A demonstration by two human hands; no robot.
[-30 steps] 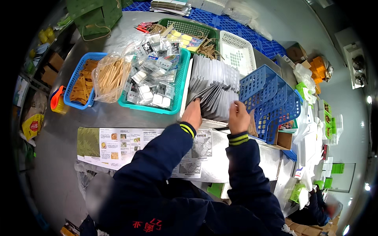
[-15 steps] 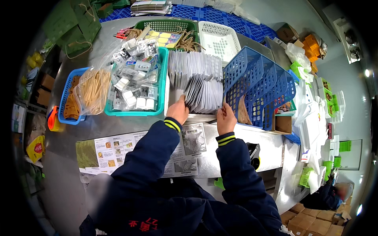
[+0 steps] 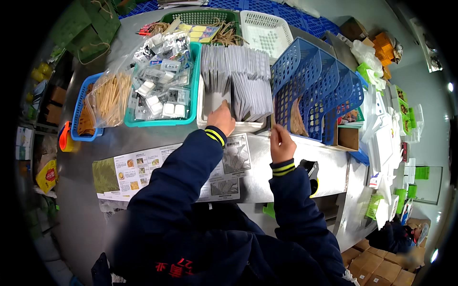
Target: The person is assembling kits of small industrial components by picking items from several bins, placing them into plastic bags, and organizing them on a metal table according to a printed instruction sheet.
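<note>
While loose-fingered, one left hand point(image 3: 221, 119) over one tray point(image 3: 250, 127); one right hand point(image 3: 282, 145), grip unclear.

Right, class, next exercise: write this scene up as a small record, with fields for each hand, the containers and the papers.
Left hand: over the front of the white tray
Right hand: just right of the tray's front; whether its grip holds anything is unclear
Tray contents: grey-white packets standing in rows
Teal basket: clear packs with white pieces
Far left: blue basket
Right of tray: blue perforated rack
Papers: printed sheets on the metal table
</note>
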